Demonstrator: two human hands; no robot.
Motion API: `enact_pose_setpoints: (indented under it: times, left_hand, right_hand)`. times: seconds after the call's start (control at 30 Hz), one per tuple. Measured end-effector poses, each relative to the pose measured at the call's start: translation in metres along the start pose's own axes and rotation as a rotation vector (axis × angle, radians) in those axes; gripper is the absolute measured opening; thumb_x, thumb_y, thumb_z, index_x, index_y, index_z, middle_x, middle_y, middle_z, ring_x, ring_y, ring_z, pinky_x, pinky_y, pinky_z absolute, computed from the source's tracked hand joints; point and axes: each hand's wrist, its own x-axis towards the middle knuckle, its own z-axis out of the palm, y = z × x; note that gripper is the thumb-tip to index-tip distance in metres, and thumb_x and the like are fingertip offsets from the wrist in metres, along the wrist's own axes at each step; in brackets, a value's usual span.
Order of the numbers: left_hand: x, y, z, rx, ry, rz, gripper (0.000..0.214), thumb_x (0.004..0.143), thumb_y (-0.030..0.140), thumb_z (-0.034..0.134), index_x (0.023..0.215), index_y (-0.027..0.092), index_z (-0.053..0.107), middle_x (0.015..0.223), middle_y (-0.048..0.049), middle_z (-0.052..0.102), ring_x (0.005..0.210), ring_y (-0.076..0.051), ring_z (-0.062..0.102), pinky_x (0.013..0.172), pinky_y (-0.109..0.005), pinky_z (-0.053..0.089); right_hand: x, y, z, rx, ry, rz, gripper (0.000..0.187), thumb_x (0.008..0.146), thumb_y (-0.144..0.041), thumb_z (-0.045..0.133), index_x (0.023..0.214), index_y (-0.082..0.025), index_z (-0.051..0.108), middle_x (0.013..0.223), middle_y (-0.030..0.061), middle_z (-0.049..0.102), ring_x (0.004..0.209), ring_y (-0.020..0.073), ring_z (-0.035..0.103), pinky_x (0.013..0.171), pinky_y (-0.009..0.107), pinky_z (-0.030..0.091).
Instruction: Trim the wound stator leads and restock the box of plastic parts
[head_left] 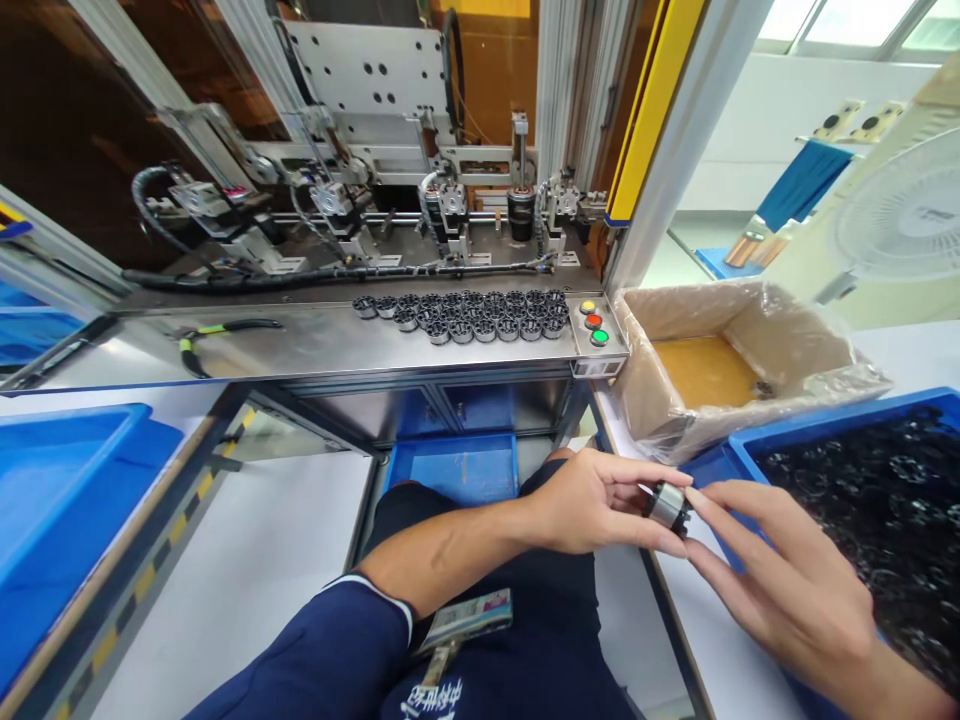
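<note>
My left hand (600, 500) pinches a small round black-and-silver motor core (667, 506) between thumb and fingers, just left of a blue bin (757, 445). My right hand (787, 585) touches the same core with thumb and forefinger from the right, its other fingers stretched out over the bin's edge. The bin holds a heap of similar black parts (892, 500). Several more cores (472, 315) stand in rows on the steel machine shelf (315, 345) ahead.
A plastic-lined cardboard box (720, 370) sits beyond the bin. Yellow, red and green buttons (594, 322) are at the shelf's right end; pliers (217, 335) lie at its left. A blue tray (67, 480) is at left, a white fan (900, 215) at right.
</note>
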Motion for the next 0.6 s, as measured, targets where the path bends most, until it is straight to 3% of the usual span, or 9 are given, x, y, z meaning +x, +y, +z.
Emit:
enact_pose_setpoints:
  times: [0.13,0.27,0.37,0.47,0.6]
  left_hand:
    - [-0.004,-0.008,0.005,0.033,-0.051,0.114,0.075,0.085,0.041,0.077,0.150,0.017,0.048,0.144,-0.0204,0.060,0.126,-0.025,0.065,0.111,-0.042,0.050]
    - [-0.010,-0.002,0.011,0.216,-0.137,0.245,0.065,0.099,0.036,0.057,0.159,0.024,0.033,0.163,-0.0182,0.038,0.145,-0.028,0.048,0.118,-0.046,0.044]
    - [-0.012,0.002,0.014,0.449,-0.124,0.334,0.068,0.099,0.033,0.056,0.159,0.017,0.030,0.160,-0.0209,0.043,0.146,-0.028,0.047,0.122,-0.047,0.039]
    - [-0.009,0.000,0.016,0.584,-0.059,0.435,0.067,0.097,0.034,0.058,0.157,0.013,0.035,0.154,-0.0218,0.050,0.143,-0.027,0.051,0.122,-0.043,0.040]
    - [-0.006,-0.002,0.015,0.615,-0.068,0.500,0.057,0.100,0.029,0.050,0.154,0.011,0.039,0.151,-0.0219,0.054,0.140,-0.026,0.054,0.118,-0.040,0.045]
  right_hand:
    - [0.002,0.005,0.000,0.019,0.026,0.039,0.055,0.088,-0.010,0.073,0.140,-0.017,0.057,0.114,0.0115,0.064,0.105,0.0230,0.065,0.090,0.035,0.057]
    - [-0.002,0.019,0.006,0.207,0.020,0.329,0.056,0.093,-0.036,0.072,0.144,-0.024,0.053,0.127,0.0122,0.063,0.114,0.0268,0.064,0.095,0.042,0.058]
    - [-0.004,0.024,0.012,0.287,-0.022,0.441,0.047,0.096,-0.043,0.065,0.138,-0.024,0.057,0.124,0.0096,0.068,0.109,0.0241,0.069,0.091,0.037,0.060]
    - [-0.004,0.022,0.014,0.227,-0.026,0.425,0.034,0.099,-0.044,0.060,0.125,-0.022,0.064,0.114,0.0064,0.074,0.099,0.0209,0.073,0.086,0.031,0.062]
    - [-0.002,0.018,0.011,0.143,0.014,0.383,0.028,0.100,-0.044,0.059,0.114,-0.020,0.067,0.104,0.0052,0.076,0.091,0.0199,0.075,0.084,0.030,0.063]
